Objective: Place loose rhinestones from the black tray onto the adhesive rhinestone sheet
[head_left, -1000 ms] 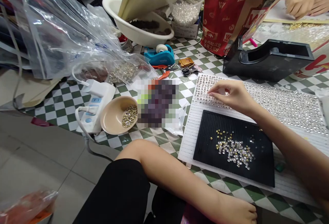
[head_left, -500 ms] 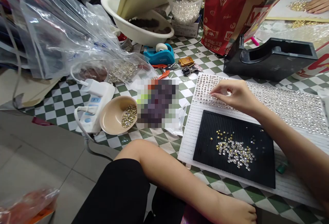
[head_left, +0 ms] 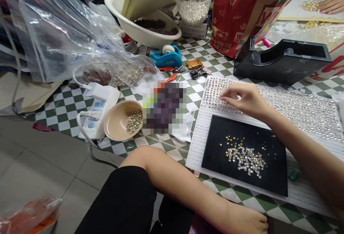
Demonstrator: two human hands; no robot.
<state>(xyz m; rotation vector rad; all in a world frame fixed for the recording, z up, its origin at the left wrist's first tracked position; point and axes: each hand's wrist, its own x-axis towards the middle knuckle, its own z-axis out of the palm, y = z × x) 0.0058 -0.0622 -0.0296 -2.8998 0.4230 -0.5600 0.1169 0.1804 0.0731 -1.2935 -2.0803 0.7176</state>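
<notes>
My right hand (head_left: 242,98) reaches in from the right over a white ridged board (head_left: 197,139). Thumb and fingertips are pinched together at the left part of a sheet of rhinestones (head_left: 292,108) set in rows. Whatever is between the fingertips is too small to make out. Just below the hand lies a black grooved tray (head_left: 215,155), tilted on the board. Loose rhinestones (head_left: 247,158), clear and gold-backed, are heaped on it, with a few scattered apart. My left hand is out of view.
My bent leg (head_left: 182,180) is in front of the table. Left of the board are a tan bowl (head_left: 115,123) of rhinestones, a blurred-out object (head_left: 165,108) and a power strip (head_left: 99,112). Behind stand a black tape dispenser (head_left: 285,62) and a blue one (head_left: 166,58). Another person's hand (head_left: 333,4) rests far right.
My right hand keeps its pinch at nearly the same spot. The view has shifted very slightly; no object has visibly moved.
</notes>
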